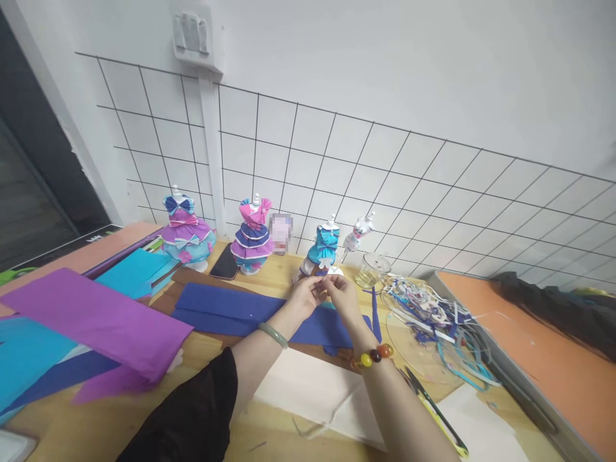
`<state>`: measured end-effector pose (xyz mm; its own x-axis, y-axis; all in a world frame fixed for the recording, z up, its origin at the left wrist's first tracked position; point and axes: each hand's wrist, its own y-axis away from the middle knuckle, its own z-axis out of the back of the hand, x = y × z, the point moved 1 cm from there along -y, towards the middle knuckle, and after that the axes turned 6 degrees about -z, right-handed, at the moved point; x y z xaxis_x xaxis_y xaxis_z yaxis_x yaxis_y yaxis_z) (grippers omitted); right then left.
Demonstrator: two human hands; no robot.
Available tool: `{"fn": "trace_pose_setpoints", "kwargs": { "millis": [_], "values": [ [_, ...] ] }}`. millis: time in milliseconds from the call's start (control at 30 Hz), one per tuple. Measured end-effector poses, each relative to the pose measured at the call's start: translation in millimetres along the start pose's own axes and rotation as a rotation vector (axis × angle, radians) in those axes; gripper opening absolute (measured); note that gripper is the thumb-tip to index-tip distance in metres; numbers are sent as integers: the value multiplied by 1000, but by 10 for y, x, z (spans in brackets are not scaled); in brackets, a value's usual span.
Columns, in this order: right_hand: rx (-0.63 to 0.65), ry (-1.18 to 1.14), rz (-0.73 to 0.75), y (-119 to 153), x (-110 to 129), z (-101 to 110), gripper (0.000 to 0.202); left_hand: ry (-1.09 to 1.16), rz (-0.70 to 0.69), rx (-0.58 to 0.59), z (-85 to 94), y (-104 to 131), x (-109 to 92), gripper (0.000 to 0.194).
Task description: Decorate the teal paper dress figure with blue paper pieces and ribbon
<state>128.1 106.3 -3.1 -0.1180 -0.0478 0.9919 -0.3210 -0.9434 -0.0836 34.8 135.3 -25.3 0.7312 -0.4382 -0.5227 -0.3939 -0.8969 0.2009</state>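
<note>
In front of a small dress form in a blue paper dress [327, 242], my two hands meet with their fingertips together. My left hand [308, 296], with a green bangle at the wrist, is closed in a pinch. Closed as well, my right hand [343, 296] wears a beaded bracelet and its thumb and finger touch the left fingertips. What is between the fingers is too small to make out. The hands hide part of the dress's white and brown lower edge. Beneath them lies a folded strip of dark blue crepe paper [221, 308].
Two more dressed forms [187, 231] [253, 240] and a bare patterned one [359, 232] stand along the wall. A phone [224, 262], glass cup [373, 269], paper scraps [428, 308], utility knife [436, 410], white paper [312, 391] and purple paper [96, 314] surround my arms.
</note>
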Motion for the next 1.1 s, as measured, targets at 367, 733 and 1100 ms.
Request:
{"fn": "trace_pose_setpoints", "kwargs": {
  "millis": [367,733,1100],
  "values": [
    [55,26,22,45,59,123,35,4,1,-12,-19,29,-24,14],
    [-39,59,35,-54,67,22,36,-19,-18,5,-13,22,-16,18],
    [-41,27,-3,-88,28,-12,38,-1,-24,25,27,7,-3,18]
  ]
}}
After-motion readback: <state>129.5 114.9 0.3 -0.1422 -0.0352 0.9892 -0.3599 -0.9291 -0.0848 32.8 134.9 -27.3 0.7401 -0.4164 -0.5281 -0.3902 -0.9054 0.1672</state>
